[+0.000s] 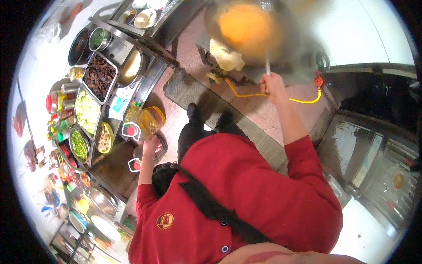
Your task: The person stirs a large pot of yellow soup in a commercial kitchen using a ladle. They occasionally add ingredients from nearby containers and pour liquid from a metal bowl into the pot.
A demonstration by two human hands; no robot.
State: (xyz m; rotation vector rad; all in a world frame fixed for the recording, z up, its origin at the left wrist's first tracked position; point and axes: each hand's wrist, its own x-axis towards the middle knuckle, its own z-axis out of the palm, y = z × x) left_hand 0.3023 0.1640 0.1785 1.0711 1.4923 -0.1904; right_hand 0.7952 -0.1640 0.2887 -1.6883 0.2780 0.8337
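Observation:
At the top, a large wok (227, 49) holds orange liquid or food (245, 24), blurred by steam. My right hand (273, 86) is closed around the pale handle (268, 64) of a utensil reaching into the wok; its far end is hidden. A crumpled cream cloth (226, 55) lies against the wok's near side. On my other side, my left hand (151, 145) hangs low, overlapping a dark ribbed plastic jug (161, 150) with a red cap. Whether it grips the jug is unclear. A jug of yellow oil (150, 120) stands just beyond it.
Left of me, a counter carries a tray of dark sliced food (100, 77), a tray of pale green slices (87, 110), a bowl of chopped greens (78, 145) and several bottles. A yellow hose (305, 100) crosses below the stove. A raised grey floor ledge (211, 99) runs before my feet.

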